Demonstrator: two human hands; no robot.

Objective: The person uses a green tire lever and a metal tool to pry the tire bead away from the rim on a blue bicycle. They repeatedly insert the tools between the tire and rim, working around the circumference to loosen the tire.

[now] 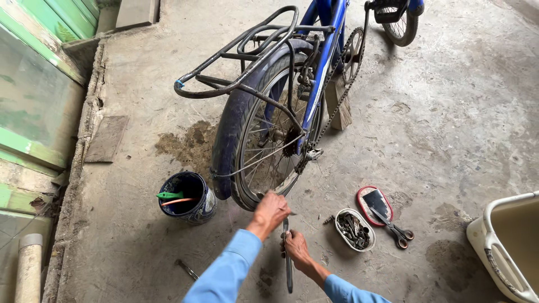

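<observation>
A blue bicycle (320, 67) stands upside-up on the concrete floor (449, 112), its rear wheel (264, 146) nearest the person. The left hand (270, 212) is closed against the bottom of the tyre, fingers curled on the rim area. The right hand (296, 249) sits just below it, wrapped around a long dark metal tool (288, 264) that runs from the wheel down toward the person; the tool's upper end meets the tyre beside the left hand. Both sleeves are light blue. To the left of the wheel stands a dark bucket (188, 197) with a green-handled tool inside. To the right lie an oval tin of small metal parts (354, 229), a red oval lid (374, 205) and scissors (393, 227).
</observation>
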